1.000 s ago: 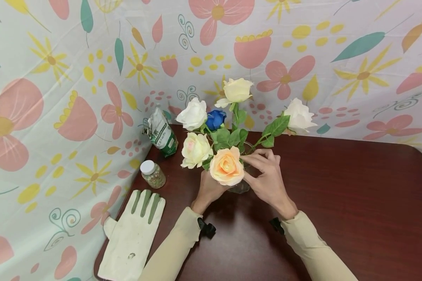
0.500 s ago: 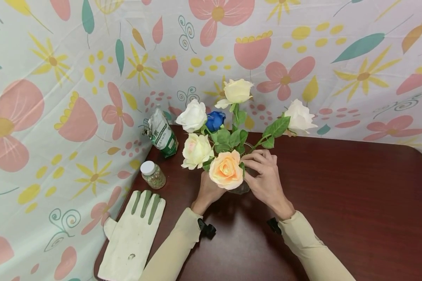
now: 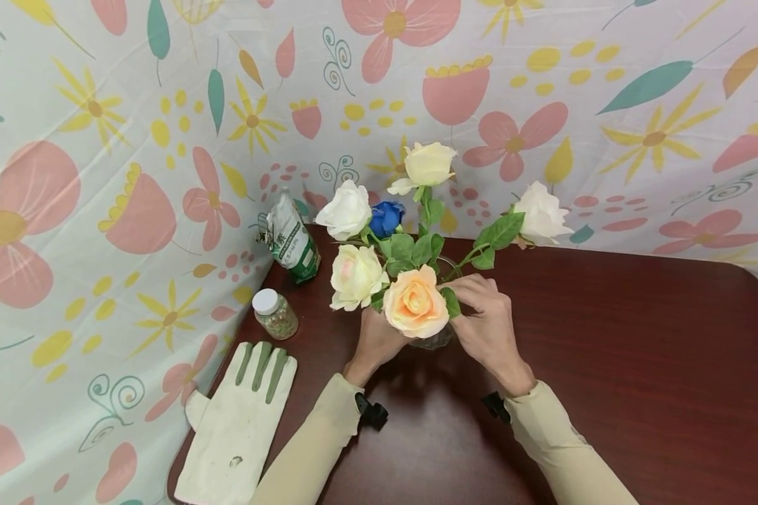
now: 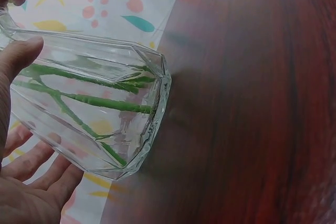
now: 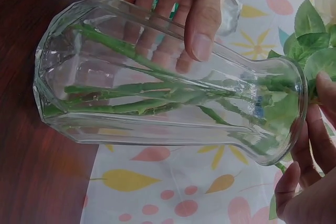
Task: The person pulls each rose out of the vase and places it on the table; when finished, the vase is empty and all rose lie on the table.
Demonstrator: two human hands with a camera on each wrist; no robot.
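A clear glass vase (image 5: 184, 129) with green stems inside stands on the table. My left hand (image 3: 377, 342) holds it round the body; in the left wrist view its thumb and fingers lie on opposite sides of the glass (image 4: 105, 51). At the mouth, my right hand (image 3: 489, 326) pinches among the stems and leaves, apparently on the peach rose (image 3: 415, 303); the exact grip is partly hidden. Around it are a cream-pink rose (image 3: 356, 277), a white rose (image 3: 344, 210), a blue rose (image 3: 387, 219), a pale yellow rose (image 3: 429, 164) and another white rose (image 3: 541, 212) leaning right.
On the left side of the dark red-brown table (image 3: 638, 365) lie a white glove (image 3: 230, 428) with green-grey finger strips, a lidded jar (image 3: 275, 314) and a green-and-silver bag (image 3: 293, 238). A flower-patterned cloth (image 3: 366, 84) hangs behind and to the left.
The peach rose has shifted slightly right and up, with the right hand moving right too. The cream-pink rose has also moved a little right. My left hand stays on the vase.
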